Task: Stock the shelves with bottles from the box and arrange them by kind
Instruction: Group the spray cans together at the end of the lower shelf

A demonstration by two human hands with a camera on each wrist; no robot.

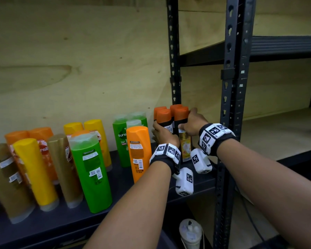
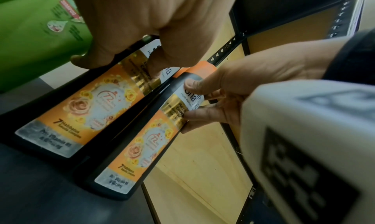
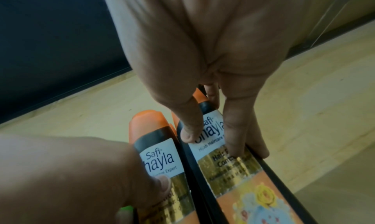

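Several black bottles with orange caps stand at the right end of the dark shelf (image 1: 199,183), beside the upright post. My left hand (image 1: 160,131) grips the front left black bottle (image 1: 164,116) just under its cap. My right hand (image 1: 189,121) grips the front right black bottle (image 1: 181,115), thumb on the label and fingers round its far side. The left wrist view shows both bottles standing side by side, left bottle (image 2: 87,108) and right bottle (image 2: 146,144). In the right wrist view my right hand (image 3: 210,137) pinches the right bottle (image 3: 239,179); my left hand (image 3: 101,171) holds its neighbour (image 3: 160,155).
Left of the black bottles stand an orange bottle (image 1: 138,150), green bottles (image 1: 90,169), and yellow, gold and orange ones further left. The black post (image 1: 230,105) borders the group on the right. Beyond it lies a bare plywood shelf (image 1: 276,133). A white container (image 1: 190,234) sits below.
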